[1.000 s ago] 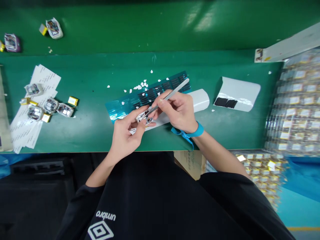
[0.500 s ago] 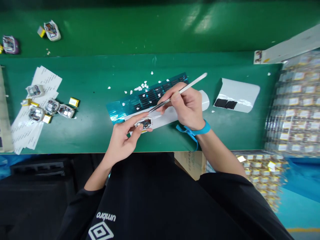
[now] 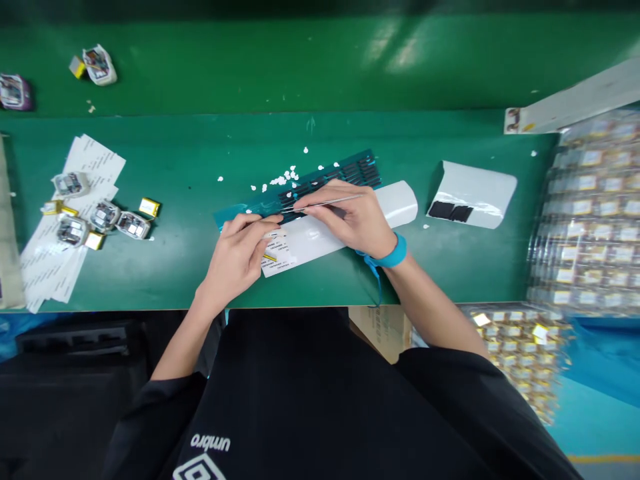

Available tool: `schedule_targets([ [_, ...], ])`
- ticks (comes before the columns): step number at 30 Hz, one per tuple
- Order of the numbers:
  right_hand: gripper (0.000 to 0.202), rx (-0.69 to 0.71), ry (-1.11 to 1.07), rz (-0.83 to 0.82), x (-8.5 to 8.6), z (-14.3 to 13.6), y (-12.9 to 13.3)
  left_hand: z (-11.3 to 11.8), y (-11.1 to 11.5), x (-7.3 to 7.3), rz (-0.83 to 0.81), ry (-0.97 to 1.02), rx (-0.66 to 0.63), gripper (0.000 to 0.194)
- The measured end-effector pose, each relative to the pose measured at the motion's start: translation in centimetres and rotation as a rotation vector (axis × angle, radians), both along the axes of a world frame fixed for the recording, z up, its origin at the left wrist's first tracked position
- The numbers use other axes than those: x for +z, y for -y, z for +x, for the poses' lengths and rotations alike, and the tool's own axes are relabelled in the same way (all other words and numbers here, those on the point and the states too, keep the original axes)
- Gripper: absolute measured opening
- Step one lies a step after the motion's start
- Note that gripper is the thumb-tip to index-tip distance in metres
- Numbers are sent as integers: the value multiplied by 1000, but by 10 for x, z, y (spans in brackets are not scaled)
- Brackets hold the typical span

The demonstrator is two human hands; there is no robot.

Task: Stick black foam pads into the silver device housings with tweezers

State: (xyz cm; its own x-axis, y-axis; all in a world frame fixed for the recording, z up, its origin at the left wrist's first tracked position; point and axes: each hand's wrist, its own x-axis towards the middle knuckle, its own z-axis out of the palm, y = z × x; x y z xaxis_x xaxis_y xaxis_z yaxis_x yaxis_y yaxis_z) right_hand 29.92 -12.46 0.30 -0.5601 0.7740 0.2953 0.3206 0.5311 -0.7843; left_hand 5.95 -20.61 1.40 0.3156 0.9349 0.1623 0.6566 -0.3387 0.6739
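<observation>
Tweezers (image 3: pixel 327 202) lie in the pinch of my right hand (image 3: pixel 363 220), their tips pointing left onto a blue film strip (image 3: pixel 235 212) bearing rows of black pads (image 3: pixel 361 172). My left hand (image 3: pixel 240 250) is curled, its fingertips on the strip close to the tweezer tips. Beneath its fingers a yellow battery edge (image 3: pixel 270 257) peeks out; the small electronic device it belongs to is mostly hidden by the hand. A white label sheet (image 3: pixel 315 241) with printed text lies under both hands, along the film's near side.
Small white stickers (image 3: pixel 280 180) are scattered behind the film. At left, several open devices (image 3: pixel 105 215) with yellow batteries rest on paper strips (image 3: pixel 95 160). A white sheet (image 3: pixel 480 190) with two black pads lies at right, beside stacked clear trays (image 3: pixel 590 220).
My left hand has turned over, moving its fingertips onto the film and covering the device. My right hand has shifted slightly left and lowered the tweezers flatter, tips nearer the left fingers.
</observation>
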Motion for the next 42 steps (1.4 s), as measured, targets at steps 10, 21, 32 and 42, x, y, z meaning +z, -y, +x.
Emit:
schedule_targets([
  [10,20,-124,-200,156,-2,-13,5,-2,-6,12,113,-84,-120,26],
  [21,30,-346,-360,296,2,-7,10,-4,-89,15,-615,908,323,11],
  [32,29,-194,-52,496,7,-4,19,2,-74,13,-591,957,374,22],
  [42,37,-118,54,529,6,-4,19,6,-67,12,-566,891,418,39],
])
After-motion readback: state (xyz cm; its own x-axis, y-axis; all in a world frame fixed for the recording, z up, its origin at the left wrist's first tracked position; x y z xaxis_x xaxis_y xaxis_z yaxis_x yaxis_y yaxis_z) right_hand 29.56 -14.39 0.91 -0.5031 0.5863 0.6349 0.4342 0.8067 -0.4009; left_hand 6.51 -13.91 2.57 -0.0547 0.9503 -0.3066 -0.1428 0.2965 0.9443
